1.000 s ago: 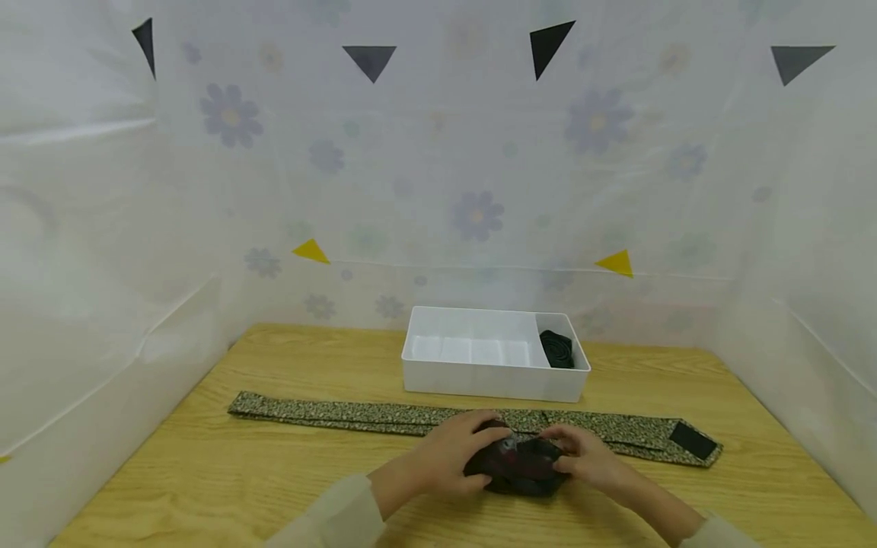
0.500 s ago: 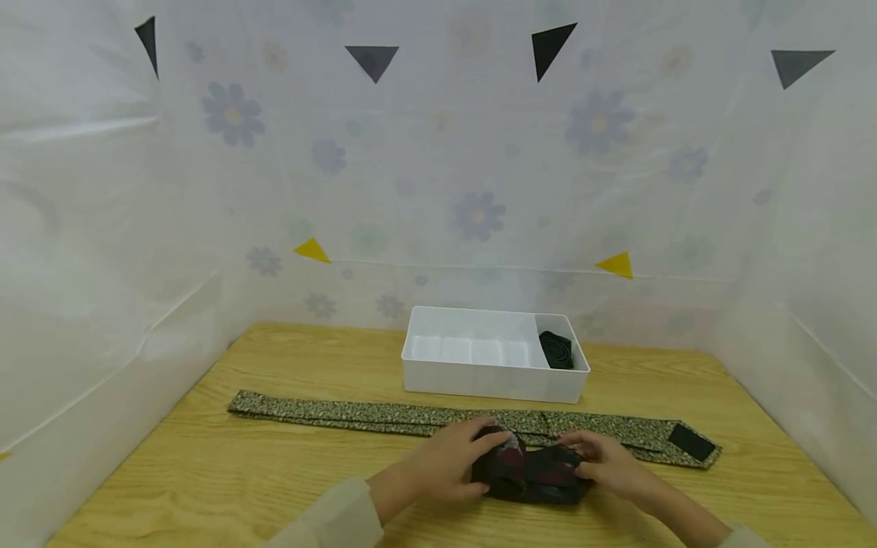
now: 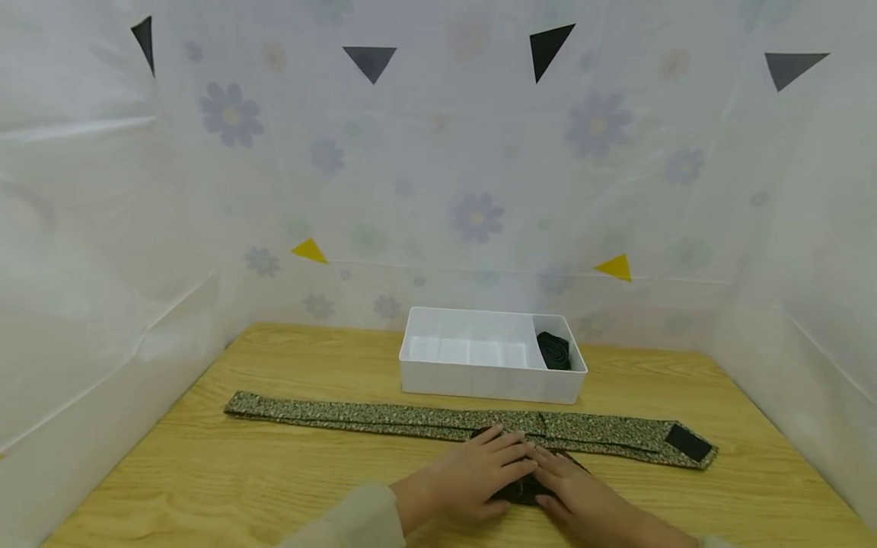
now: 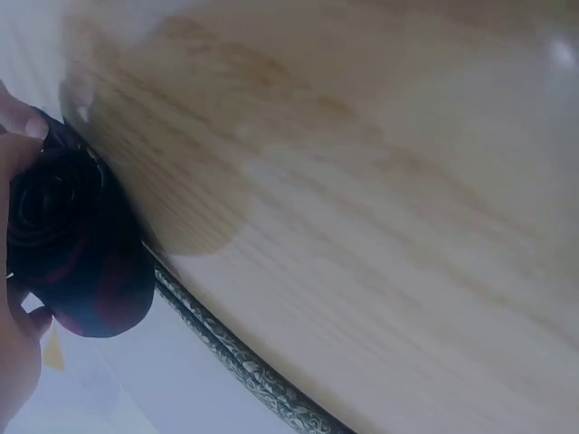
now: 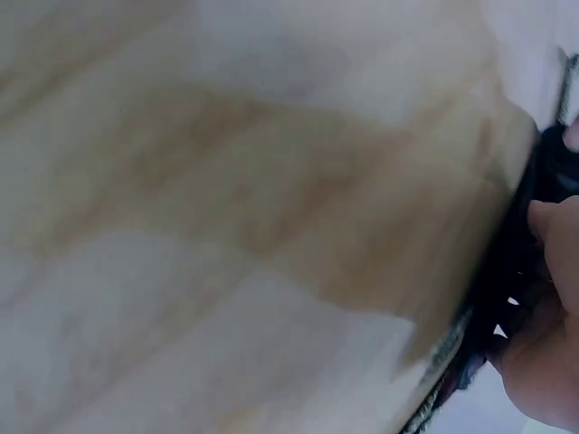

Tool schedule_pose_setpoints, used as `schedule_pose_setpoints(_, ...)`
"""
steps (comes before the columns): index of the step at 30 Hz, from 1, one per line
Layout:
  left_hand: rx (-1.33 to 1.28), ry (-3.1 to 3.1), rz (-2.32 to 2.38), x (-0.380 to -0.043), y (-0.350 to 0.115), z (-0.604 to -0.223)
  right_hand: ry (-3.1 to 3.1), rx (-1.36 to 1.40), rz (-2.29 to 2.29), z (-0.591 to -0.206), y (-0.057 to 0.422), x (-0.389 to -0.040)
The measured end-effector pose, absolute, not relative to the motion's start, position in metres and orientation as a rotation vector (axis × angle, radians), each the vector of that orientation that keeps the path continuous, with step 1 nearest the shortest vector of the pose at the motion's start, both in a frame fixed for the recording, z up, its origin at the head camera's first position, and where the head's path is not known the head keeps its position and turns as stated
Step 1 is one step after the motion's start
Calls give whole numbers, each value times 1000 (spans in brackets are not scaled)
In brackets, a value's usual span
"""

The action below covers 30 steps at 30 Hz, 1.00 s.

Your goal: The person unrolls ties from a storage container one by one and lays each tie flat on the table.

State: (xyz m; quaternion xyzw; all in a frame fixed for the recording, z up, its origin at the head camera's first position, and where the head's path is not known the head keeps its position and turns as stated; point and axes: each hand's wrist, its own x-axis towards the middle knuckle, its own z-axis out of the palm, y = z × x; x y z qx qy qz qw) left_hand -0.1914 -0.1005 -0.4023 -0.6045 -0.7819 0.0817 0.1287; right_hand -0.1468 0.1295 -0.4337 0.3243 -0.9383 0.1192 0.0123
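Note:
A dark necktie with dark red patches is partly wound into a roll near the front of the table. My left hand grips the roll, fingers over its far side and thumb on the near side. In the left wrist view the coiled end of the dark necktie faces the camera. My right hand meets the left from the right, fingertips together, and pinches the necktie between thumb and fingers. Behind both hands a green-and-cream patterned necktie stretches lengthwise, folded, with a black label patch at its right end.
A white divided box stands at the back of the wooden table. Its right compartment holds a rolled black necktie. White patterned sheeting encloses the back and sides.
The right hand first drew rightward along the dark necktie's loose end, then came left against the left hand. The left hand now lies further over the roll. The patterned necktie stays put.

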Motion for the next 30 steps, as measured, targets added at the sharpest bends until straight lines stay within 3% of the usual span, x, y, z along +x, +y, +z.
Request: schedule_pose_setpoints(30,-1628,-2307,86,-199,-125,-413,-2893,996,358,-444,123,-145)
